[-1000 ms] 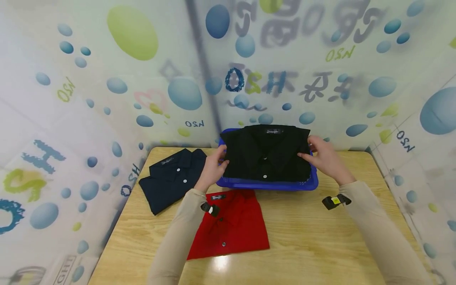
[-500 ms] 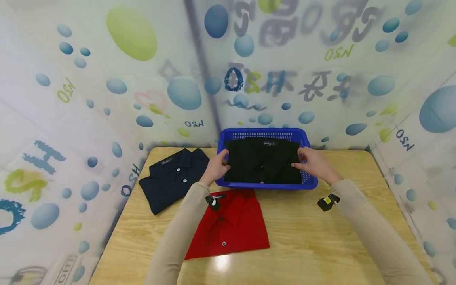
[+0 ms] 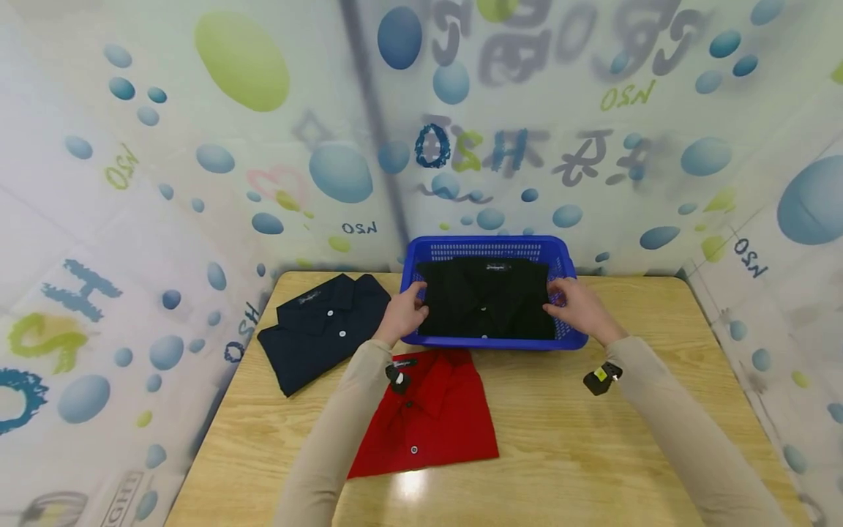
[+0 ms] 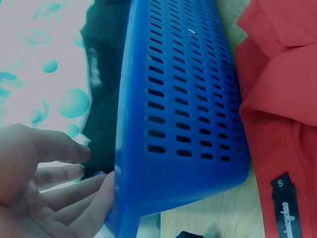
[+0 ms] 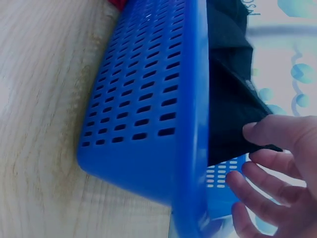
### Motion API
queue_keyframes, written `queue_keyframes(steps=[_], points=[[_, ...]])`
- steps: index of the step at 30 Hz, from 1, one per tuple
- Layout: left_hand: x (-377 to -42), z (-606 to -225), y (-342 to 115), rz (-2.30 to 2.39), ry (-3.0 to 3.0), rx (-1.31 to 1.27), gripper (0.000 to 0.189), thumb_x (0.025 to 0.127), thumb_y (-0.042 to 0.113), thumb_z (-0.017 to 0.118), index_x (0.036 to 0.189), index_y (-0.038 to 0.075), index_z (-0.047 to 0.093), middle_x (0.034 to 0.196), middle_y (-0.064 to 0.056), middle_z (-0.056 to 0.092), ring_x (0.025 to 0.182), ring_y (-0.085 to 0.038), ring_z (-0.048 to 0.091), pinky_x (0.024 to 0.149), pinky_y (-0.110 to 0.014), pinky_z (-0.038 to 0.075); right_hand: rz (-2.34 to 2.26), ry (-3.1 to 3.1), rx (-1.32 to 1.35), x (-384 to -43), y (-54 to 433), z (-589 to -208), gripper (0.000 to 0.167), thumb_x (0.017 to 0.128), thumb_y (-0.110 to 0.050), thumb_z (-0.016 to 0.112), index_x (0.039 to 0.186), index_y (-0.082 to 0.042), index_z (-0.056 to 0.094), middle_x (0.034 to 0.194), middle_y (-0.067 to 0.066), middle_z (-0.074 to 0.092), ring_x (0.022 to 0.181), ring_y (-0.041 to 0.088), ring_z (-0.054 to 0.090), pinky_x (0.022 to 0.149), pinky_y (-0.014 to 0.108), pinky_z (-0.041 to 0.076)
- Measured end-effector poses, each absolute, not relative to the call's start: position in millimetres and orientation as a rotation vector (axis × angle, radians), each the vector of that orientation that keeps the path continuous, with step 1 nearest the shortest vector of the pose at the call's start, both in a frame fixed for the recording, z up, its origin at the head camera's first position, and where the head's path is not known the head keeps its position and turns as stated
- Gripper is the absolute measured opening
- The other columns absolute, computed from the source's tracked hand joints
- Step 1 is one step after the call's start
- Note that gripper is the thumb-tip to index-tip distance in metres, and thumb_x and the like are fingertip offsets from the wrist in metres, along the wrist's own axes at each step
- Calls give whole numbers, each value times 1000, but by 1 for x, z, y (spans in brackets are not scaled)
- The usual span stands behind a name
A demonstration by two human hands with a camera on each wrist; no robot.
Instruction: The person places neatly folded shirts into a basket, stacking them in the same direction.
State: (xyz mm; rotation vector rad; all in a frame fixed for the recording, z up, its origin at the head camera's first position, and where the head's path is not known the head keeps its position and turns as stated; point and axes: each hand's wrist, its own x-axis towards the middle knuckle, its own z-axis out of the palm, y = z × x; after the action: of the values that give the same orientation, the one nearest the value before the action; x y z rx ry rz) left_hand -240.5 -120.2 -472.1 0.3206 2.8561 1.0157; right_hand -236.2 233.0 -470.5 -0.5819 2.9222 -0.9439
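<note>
Blue plastic basket (image 3: 487, 343), quantity one, head view: at the back of the wooden surface (image 3: 593, 439), close to the patterned wall (image 3: 263, 161). Black shirt (image 3: 454, 293), folded, collar to the rear: inside the basket, between left grip (image 3: 402, 313) and right grip (image 3: 581, 304). Pinched at opposite side edges, presumably to keep the fold flat and level between the basket walls. Navy shirt (image 3: 309, 329), folded, at an angle, left of the basket; red shirt (image 3: 441, 432), folded, just in front, partly hidden by a beige sleeve (image 3: 342, 424). Both laid flat, probably to spare the folds. Count: shirts, three; basket, one; hands, two; buttons in sight, two per shirt.

Left wrist view: thumb (image 4: 59, 146) and fingers (image 4: 74, 191) clamped on the black shirt's edge, beside the basket rim. Red shirt alongside, with one neck label (image 4: 288, 213) and one small S tab (image 4: 281, 183).

Right wrist view: thumb and forefinger together on a corner of black cloth; three other fingers loose, likely spared by so thin an edge.
</note>
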Motion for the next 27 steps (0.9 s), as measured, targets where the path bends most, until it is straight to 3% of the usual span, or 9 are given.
queue_keyframes(steps=[5,12,22,24,27], points=[[-240,-474,-126,1104,2819,321,39,92,5,57,131,3,55,115,-20,65,100,-30,64,86,-44,51,-999,2909,-553,-231,238,-473,29,88,-6,67,110,11,59,103,28,58,85,36,60,74,50,51],[-232,-466,-132,1110,2847,416,28,91,4,58,118,0,62,115,-19,65,96,-29,67,85,-42,52,-984,2926,-606,-223,239,-473,22,86,-4,67,103,9,62,96,22,60,83,34,60,71,48,51],[-219,-455,-148,1055,2863,553,26,92,6,60,118,1,63,117,-15,65,103,-29,64,84,-42,53,-913,2890,-692,-215,235,-471,19,85,-5,69,99,6,63,94,19,60,84,33,61,73,47,51],[-216,-452,-150,1028,2886,568,27,92,6,60,119,2,63,114,-16,66,99,-29,65,82,-41,53,-832,2903,-712,-212,233,-469,21,85,-7,69,100,5,63,95,18,60,83,31,60,73,47,51],[-209,-449,-152,990,2901,598,29,92,6,61,120,3,63,99,-15,67,81,-26,63,69,-35,52,-705,2914,-757,-207,229,-465,24,85,-8,70,104,5,63,98,17,61,83,30,59,74,47,51]])
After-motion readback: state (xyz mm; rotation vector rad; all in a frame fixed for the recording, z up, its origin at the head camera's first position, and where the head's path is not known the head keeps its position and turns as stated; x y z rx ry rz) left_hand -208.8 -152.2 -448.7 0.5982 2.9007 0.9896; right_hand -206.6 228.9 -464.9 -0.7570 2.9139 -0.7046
